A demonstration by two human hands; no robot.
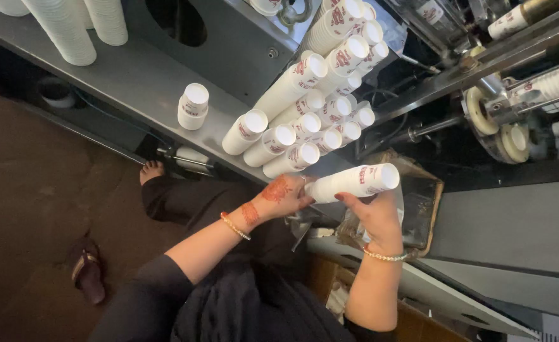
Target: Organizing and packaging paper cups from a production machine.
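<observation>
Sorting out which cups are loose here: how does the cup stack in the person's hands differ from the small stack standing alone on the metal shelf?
The held stack lies sideways, gripped by the left hand and right hand; the lone stack stands upside down on the metal shelf, untouched. The held stack is long, the lone stack short. The held stack is next to the pile of stacks; the lone stack sits apart. Both are white paper cups with red print.

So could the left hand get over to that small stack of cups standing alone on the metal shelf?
Probably yes. The left hand is gripping one end of the cup stack that both hands hold, so it would have to let go first. Nothing shows between it and the small standing stack on the shelf.
</observation>
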